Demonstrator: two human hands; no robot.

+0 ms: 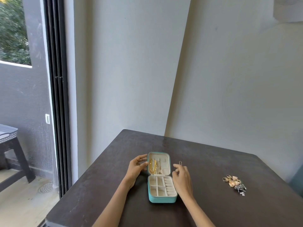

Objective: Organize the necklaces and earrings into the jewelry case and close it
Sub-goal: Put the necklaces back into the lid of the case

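Observation:
A small teal jewelry case [162, 199] lies open on the dark table [213, 161]. Its lid [158, 154] lies back flat, with gold necklaces [153, 166] hanging inside. The cream compartments of the base look empty. My left hand [136, 166] touches the lid's left edge with relaxed fingers. To the right of the case hovers my right hand [182, 176], fingers loosely curled and holding nothing. A thin wire hook [180, 162] lies on the table just past my right fingertips. A pile of earrings [234, 184] sits far right.
The table stands in a corner against pale walls. Its left edge runs along a sliding glass door [57, 95]. Outside the door stands a dark plastic stool [11, 153].

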